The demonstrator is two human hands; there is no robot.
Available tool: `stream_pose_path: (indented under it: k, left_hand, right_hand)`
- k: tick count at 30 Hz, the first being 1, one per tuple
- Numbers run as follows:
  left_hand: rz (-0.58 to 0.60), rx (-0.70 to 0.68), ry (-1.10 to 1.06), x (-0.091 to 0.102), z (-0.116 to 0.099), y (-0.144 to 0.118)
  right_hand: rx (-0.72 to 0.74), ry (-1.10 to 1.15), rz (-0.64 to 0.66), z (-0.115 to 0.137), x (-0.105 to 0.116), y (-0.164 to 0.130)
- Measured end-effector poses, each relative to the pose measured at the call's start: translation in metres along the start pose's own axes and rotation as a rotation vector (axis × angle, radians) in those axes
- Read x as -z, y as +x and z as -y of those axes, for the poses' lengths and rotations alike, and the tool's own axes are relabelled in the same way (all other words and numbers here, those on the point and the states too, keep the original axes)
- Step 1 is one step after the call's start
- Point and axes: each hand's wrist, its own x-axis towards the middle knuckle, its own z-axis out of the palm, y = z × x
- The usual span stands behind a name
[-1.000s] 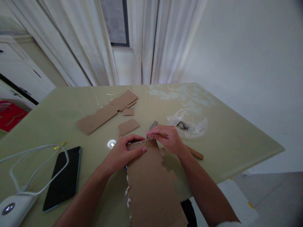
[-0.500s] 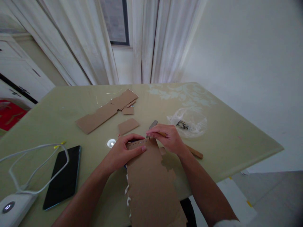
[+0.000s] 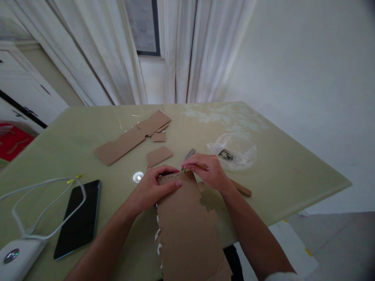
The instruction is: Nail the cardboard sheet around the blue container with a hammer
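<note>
Our left hand (image 3: 152, 186) presses cardboard sheet (image 3: 187, 226) flat at counter (image 3: 278, 171) near edge; our right hand (image 3: 208, 171) grips wooden-handled tool (image 3: 238, 188), blade at sheet's far end.

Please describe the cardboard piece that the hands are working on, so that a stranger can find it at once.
On the green table, look at the near edge. The long cardboard sheet lies there under the left hand and hangs over the edge. Unlike the other cardboard scraps, it has a row of small holes along its far end.
</note>
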Motion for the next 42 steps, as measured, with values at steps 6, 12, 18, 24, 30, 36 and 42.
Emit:
stream_pose_path:
  k: [6,12,18,24,30,36,42]
  left_hand:
    - [-0.005,-0.001,0.018,0.0005,0.0002,-0.0009]
    - [-0.017,-0.018,0.018,0.0000,0.0003,-0.0001]
    - [-0.011,-0.017,0.021,0.0004,0.0007,-0.0008]
    - [0.002,-0.011,0.007,0.0003,0.0025,-0.0006]
    - [-0.013,-0.020,0.019,0.0004,0.0021,-0.0005]
    - [-0.008,-0.005,0.014,0.0002,0.0014,-0.0009]
    - [-0.005,-0.021,0.023,0.0001,0.0019,-0.0005]
  right_hand:
    - [0.016,-0.001,-0.005,-0.0006,-0.0008,0.0005]
    - [0.026,0.004,-0.007,-0.0006,-0.0015,0.0003]
    - [0.005,-0.001,-0.001,-0.0004,-0.0015,0.0001]
    - [0.003,0.018,0.004,-0.0003,-0.0006,-0.0001]
    - [0.051,-0.004,-0.007,0.0009,-0.0002,0.0000]
    - [0.051,-0.014,0.008,0.0006,-0.0004,0.0003]
    - [0.038,-0.027,0.011,-0.0005,-0.0003,0.0002]
